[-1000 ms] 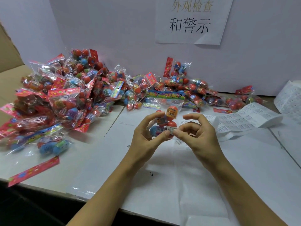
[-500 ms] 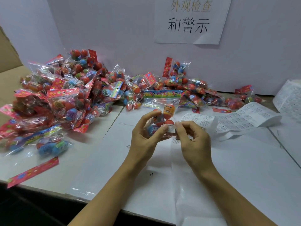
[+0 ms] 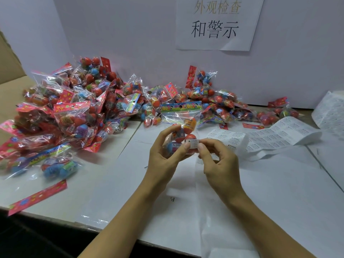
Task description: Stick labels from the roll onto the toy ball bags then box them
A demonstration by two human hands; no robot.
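While the left hand [image 3: 163, 151] grips a clear toy ball bag [image 3: 181, 127] from below and behind, its fingers curled round the bag's lower part and its thumb lying across the front, the right hand [image 3: 217, 161] meets it from the right with thumb and forefinger closed together at the edge of a small white warning label [image 3: 192, 143]. That label lies on the front of the bag, over a red ball, between the two thumbs. The bag is held up above the counter [image 3: 279, 183], its striped blue header card at the top and an orange ball showing inside, just right of the left fingers.

Right of the hands, a long white strip of labels [image 3: 275, 133] runs across the counter from near the right hand toward the far right, where it joins the label roll [image 3: 329, 110] at the frame's edge. A bare length of backing paper [image 3: 204, 192] hangs down from under the right hand toward the near edge.

Far and left, a big pile of bags [image 3: 74, 108] with red and blue balls and pink header cards spreads along the back of the counter, reaching right behind the held bag. One bag of blue balls [image 3: 57, 167] lies apart at the near left, and a loose pink card strip [image 3: 37, 197] lies nearer still. A cardboard flap [image 3: 9, 60] shows at the far left. On the white wall behind, a paper sign [image 3: 216, 23] carries printed Chinese characters.
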